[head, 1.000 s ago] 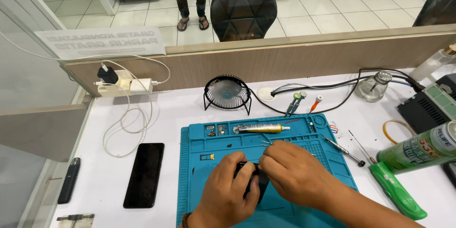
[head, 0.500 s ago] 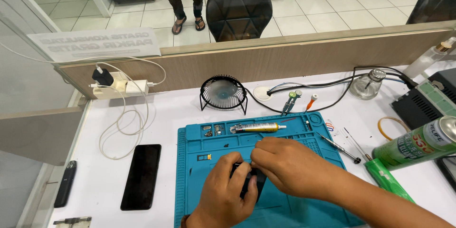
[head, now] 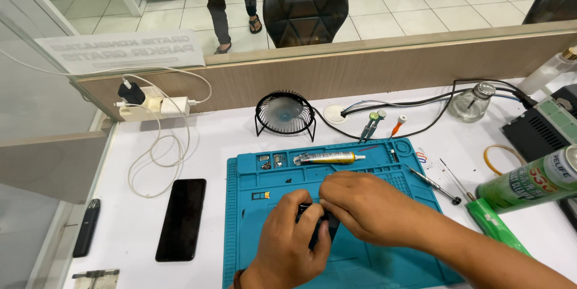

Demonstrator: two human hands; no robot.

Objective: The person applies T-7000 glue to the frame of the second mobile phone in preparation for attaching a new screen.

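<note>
Both hands meet over the middle of a blue mat [head: 252, 253], and between them sits a small black device [head: 311, 220], mostly hidden by the fingers. The left hand [head: 291, 244] comes up from the lower edge of the view and curls around the device from below and from its own side, fingers closed on it. The right hand [head: 366, 208] reaches in from the lower right and lies over the device's far end, fingertips bent down and pressed against it just beside the left fingers; whether it pinches the device or something smaller there cannot be told. Just beyond the right hand's knuckles, a yellow tube [head: 327, 158] lies across the mat's top trays, with small metal parts [head: 271, 161] in the trays left of it. Farther beyond stands a small black fan [head: 284, 113], upright on the white table [head: 210, 138]. To the right of the right hand, off the mat, lie a thin screwdriver [head: 434, 184] and a green spray can [head: 532, 179] on its side, with a green packet [head: 496, 226] beside the forearm. Well to the left of the left hand a black phone [head: 181, 218] lies flat, screen dark, and beyond it a white cable [head: 159, 150] loops from a charger [head: 174, 106].
</note>
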